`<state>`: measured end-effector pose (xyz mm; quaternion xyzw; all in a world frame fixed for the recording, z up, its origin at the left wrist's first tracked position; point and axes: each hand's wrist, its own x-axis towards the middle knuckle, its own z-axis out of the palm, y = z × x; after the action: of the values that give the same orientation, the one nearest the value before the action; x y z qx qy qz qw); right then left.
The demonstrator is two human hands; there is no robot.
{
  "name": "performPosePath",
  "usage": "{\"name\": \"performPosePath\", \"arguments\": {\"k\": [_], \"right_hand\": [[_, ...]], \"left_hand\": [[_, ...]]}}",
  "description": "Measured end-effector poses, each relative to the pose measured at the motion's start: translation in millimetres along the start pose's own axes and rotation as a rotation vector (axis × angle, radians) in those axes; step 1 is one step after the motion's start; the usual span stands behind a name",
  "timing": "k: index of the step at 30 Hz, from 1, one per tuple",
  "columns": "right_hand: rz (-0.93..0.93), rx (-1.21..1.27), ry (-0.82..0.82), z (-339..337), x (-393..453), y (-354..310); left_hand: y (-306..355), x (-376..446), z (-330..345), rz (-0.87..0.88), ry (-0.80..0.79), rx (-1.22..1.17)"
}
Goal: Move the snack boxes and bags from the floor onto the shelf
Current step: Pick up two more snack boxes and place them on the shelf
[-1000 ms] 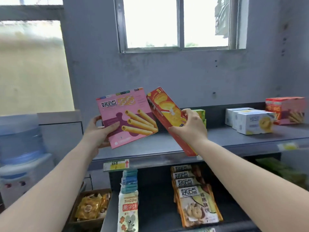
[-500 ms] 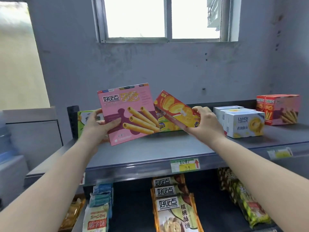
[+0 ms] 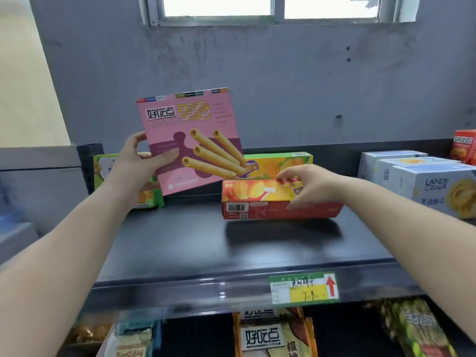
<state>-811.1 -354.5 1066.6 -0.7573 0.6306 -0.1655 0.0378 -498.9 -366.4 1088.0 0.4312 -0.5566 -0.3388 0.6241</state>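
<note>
Midway, by the look of it. Red box (image 3: 280, 199) set down on the shelf (image 3: 231, 243), right hand (image 3: 313, 185) fingers curled over its top edge. Pink box (image 3: 190, 140) at 10 o'clock, aloft, gripped by left hand (image 3: 140, 163), not yet shelved. Floor unseen.

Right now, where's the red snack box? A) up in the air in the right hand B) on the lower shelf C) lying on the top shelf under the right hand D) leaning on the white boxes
C: the red snack box lies flat on the top shelf in front of the green box, with the right hand on its top edge; the left hand holds the pink box in the air.
</note>
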Motion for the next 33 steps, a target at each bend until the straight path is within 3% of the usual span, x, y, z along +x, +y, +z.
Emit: {"name": "performPosePath", "arguments": {"k": [3, 8, 12, 18, 24, 26, 29, 33], "right_hand": [[-0.042, 0.048, -0.183, -1.9, 6.0, 13.7], [0.007, 0.272, -0.002, -9.1, -4.1, 58.5], [0.085, 0.406, -0.098, -1.5, -21.9, 99.1], [0.148, 0.674, -0.113, 8.8, -11.8, 113.0], [0.266, 0.656, -0.151, 7.0, 2.2, 109.3], [0.326, 0.610, -0.075, 14.1, 7.8, 106.7], [0.260, 0.470, 0.087, 26.2, 15.0, 110.1], [0.165, 0.573, 0.120, 24.4, 11.7, 111.9]], "left_hand": [[-4.5, 3.3, 15.1, -0.006, 0.009, 0.004], [-7.5, -0.8, 37.6, -0.018, 0.027, -0.011], [-15.2, -2.8, 54.7, -0.031, 0.045, -0.032], [-33.5, -3.6, 78.0, 0.003, 0.069, -0.070], [-46.1, -0.3, 72.2, 0.041, 0.145, -0.199], [-48.1, -0.3, 71.0, 0.053, 0.146, -0.203], [-52.7, -1.8, 73.7, 0.050, 0.151, -0.187], [-57.6, -1.2, 75.2, 0.030, 0.144, -0.166]]}}
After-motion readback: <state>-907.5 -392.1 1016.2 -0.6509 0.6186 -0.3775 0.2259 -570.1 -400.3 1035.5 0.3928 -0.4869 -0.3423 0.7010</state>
